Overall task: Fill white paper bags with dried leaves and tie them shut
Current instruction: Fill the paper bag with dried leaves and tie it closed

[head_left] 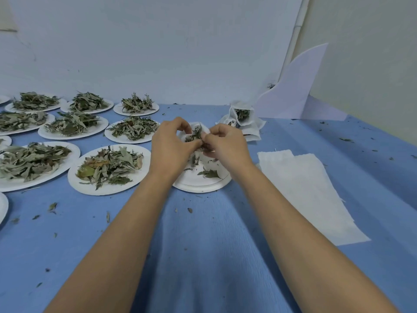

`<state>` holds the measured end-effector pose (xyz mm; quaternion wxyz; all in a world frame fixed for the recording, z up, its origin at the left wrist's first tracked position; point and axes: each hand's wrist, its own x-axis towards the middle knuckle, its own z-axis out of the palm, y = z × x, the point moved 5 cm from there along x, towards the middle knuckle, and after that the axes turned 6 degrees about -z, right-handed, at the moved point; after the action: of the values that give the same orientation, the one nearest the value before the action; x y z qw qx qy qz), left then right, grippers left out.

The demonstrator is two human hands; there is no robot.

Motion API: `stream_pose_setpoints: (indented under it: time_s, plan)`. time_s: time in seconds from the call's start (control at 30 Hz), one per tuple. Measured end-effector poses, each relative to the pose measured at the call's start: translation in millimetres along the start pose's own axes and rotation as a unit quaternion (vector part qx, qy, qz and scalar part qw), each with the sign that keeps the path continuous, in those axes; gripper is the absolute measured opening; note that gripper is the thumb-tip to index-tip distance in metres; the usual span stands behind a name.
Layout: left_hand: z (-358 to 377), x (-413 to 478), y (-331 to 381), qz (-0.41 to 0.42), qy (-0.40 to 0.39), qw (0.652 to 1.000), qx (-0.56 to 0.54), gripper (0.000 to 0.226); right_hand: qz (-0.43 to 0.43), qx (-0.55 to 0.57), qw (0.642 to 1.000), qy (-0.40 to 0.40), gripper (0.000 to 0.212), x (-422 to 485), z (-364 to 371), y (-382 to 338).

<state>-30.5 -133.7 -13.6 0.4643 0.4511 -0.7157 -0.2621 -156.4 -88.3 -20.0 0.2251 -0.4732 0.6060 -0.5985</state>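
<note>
A small white bag [201, 128] with dried leaves showing at its mouth is held above a white paper plate [198, 185]. My left hand [172, 145] grips the bag's left side with curled fingers. My right hand [224, 144] pinches its right side and some leaves at the opening. Most of the bag is hidden behind my fingers. A few loose leaves [209, 173] lie on the plate beneath. Filled white bags [242, 118] are piled behind, to the right.
Several paper plates heaped with dried leaves [108, 166] cover the blue table's left half. Flat empty white bags [309, 190] lie to the right. A white curved board [293, 91] leans at the back right. Leaf crumbs dot the blue cloth [203, 245].
</note>
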Motion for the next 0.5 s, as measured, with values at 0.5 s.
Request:
stream_pose_setpoints:
  time_s: [0.5]
  plan:
    - [-7, -3, -2, -0.006, 0.109, 0.994, 0.010, 0.021, -0.116, -0.120, 0.985, -0.045, 0.023, -12, 8, -17]
